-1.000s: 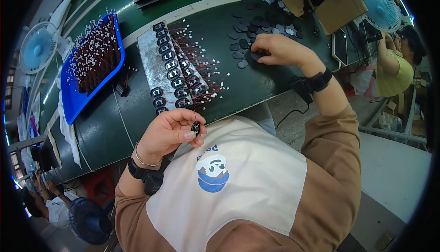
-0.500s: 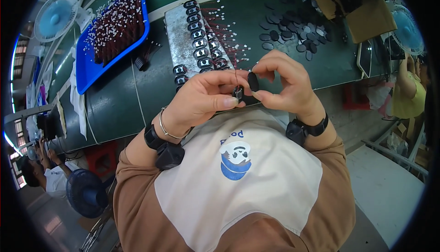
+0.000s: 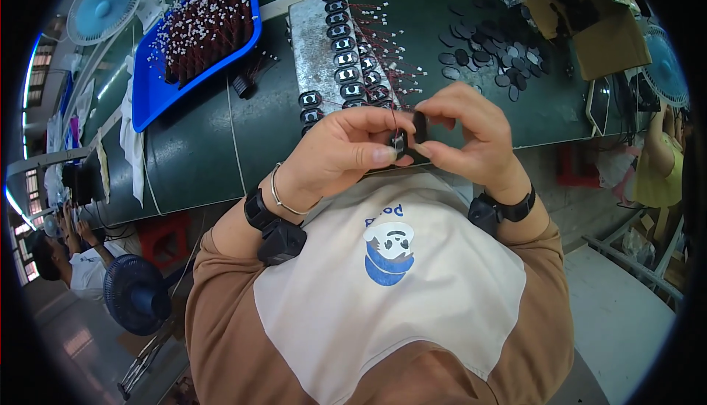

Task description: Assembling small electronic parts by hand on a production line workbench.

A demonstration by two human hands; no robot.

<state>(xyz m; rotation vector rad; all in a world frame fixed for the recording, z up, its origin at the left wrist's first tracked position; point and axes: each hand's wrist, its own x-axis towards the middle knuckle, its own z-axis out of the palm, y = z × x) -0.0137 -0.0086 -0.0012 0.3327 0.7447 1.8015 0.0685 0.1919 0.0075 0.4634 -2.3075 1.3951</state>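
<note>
The left hand is pinching a small black speaker part between thumb and forefinger. The right hand is gripping a black oval cover, seemingly touching it, above the green table.

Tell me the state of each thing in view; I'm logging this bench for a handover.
left hand: pinching a small black part
right hand: pinching a black oval cap beside that part
metal tray: lined with a row of black parts
blue tray: heaped with red-wired pieces
loose black caps: scattered on green bench
</note>
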